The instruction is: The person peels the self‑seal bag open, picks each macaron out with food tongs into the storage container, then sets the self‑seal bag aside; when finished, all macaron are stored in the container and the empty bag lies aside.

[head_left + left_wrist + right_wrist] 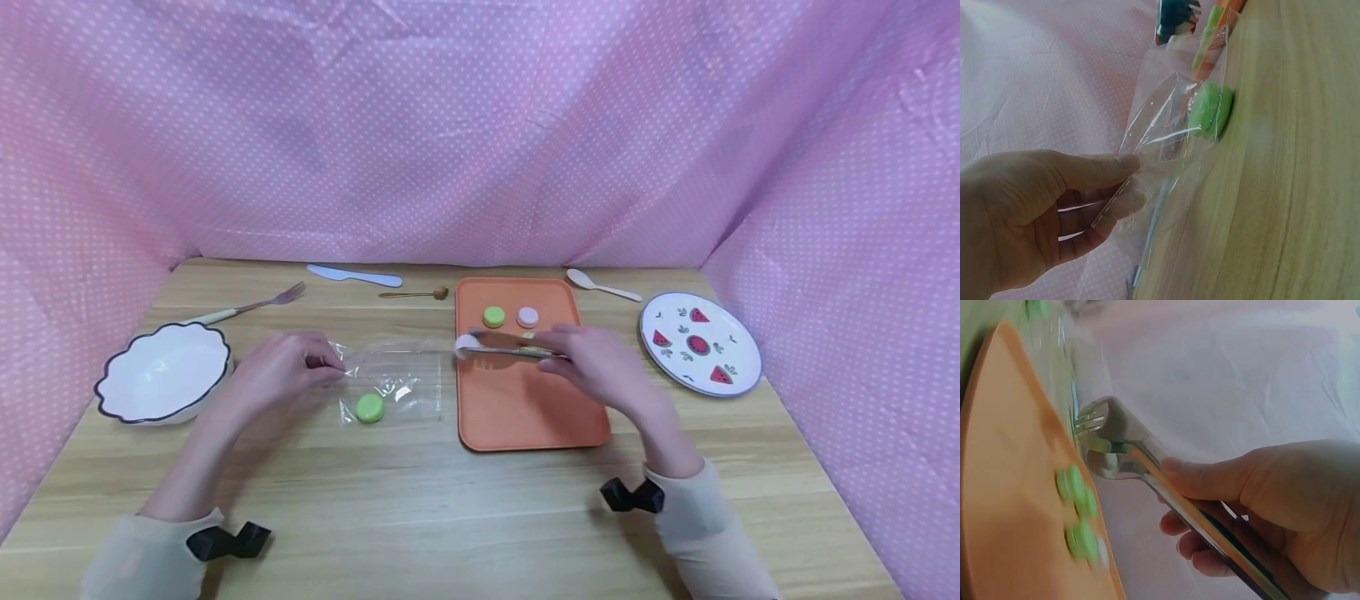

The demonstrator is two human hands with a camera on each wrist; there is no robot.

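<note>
My left hand (288,367) pinches the edge of a clear plastic bag (1166,125). Inside the bag lies a green macaron (370,407), on the side nearer me. My right hand (600,367) grips a pair of metal tongs (1179,497), one end of which has fork-like tines. At the tongs' tips is a pale lilac macaron (467,342), over the left edge of the orange tray (510,417) and close to the bag's right end. On the tray sit a green macaron (493,317) and a lilac macaron (527,317); the tongs partly hide another greenish one.
A scalloped white bowl (165,375) stands at the left, with a fork (255,307) behind it. Along the back lie a blue knife (356,276), a small gold stick (412,294) and a pale spoon (603,287). A watermelon-patterned plate (675,367) is at the right. Pink dotted cloth (450,167) encloses the table.
</note>
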